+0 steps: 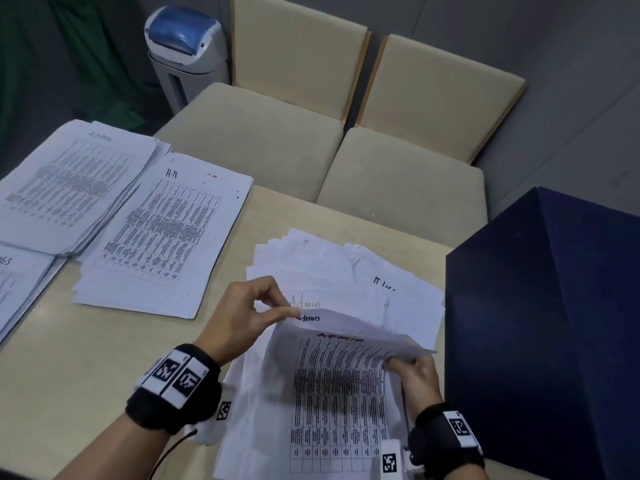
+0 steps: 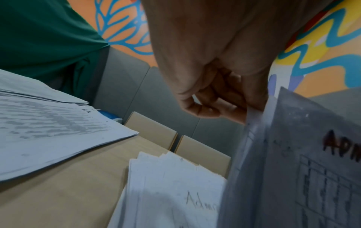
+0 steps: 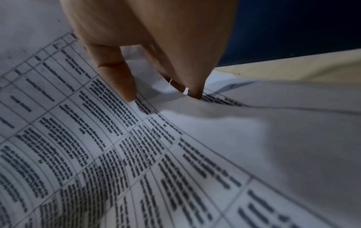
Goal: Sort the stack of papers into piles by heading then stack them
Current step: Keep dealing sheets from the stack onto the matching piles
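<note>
A fanned unsorted stack of papers (image 1: pixel 332 268) lies on the table in front of me. Above its near part I hold up a few printed sheets (image 1: pixel 339 382) headed "Admin". My left hand (image 1: pixel 284 306) pinches their top left corner between thumb and finger. My right hand (image 1: pixel 405 363) grips their right edge. In the left wrist view the left hand (image 2: pixel 224 108) holds the raised sheet (image 2: pixel 302 169) above the stack (image 2: pixel 171 177). The right wrist view shows the right hand (image 3: pixel 164 92) with its thumb on the printed table of the sheet (image 3: pixel 136 154). Sorted piles lie at the left: Admin (image 1: pixel 69 181) and H.R (image 1: pixel 162 230).
A third pile (image 1: pixel 17 292) pokes in at the left edge. A dark blue box (image 1: pixel 554 323) stands close on the right. Two beige chairs (image 1: pixel 259 133) sit beyond the table (image 1: pixel 86 358), and a white and blue bin (image 1: pixel 183 46) stands behind them.
</note>
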Demonstrator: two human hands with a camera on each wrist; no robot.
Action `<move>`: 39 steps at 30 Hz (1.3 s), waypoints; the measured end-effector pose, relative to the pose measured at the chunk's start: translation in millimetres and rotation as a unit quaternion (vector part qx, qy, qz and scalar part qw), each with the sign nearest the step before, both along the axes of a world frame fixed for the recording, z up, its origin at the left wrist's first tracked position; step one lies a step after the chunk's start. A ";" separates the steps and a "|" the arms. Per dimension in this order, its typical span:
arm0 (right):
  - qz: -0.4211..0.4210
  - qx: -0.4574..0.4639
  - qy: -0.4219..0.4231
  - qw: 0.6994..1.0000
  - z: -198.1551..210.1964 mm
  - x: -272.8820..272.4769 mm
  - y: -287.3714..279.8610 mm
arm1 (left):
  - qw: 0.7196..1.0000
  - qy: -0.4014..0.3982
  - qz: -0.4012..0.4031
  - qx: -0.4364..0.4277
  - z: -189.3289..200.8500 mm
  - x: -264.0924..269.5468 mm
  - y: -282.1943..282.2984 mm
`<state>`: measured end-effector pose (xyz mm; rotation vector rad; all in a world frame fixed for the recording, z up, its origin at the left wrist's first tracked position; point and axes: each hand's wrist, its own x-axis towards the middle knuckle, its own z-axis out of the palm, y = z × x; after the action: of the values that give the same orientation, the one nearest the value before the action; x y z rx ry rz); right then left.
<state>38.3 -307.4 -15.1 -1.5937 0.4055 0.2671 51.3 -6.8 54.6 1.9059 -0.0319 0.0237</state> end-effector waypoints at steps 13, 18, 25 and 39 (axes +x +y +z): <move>-0.013 0.031 0.028 0.999 2.0 -5.5 2.2 | 0.995 0.042 0.039 -0.084 -13.5 -12.0 -3.4; -0.017 -0.009 0.047 0.999 -0.9 -3.2 5.1 | 0.987 0.066 0.001 -0.149 -14.4 -1.5 -6.4; -0.033 0.020 0.034 0.999 1.7 -8.8 4.8 | 0.968 0.155 0.158 -0.116 -40.2 -6.7 0.9; -0.081 -0.029 0.106 0.991 -24.2 -18.1 2.0 | 0.907 0.163 0.190 0.338 -71.9 -46.4 -28.1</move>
<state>20.2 -305.4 -39.2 -1.5836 0.7088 0.3031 4.9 -34.8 -17.4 2.5568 0.6352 -0.0509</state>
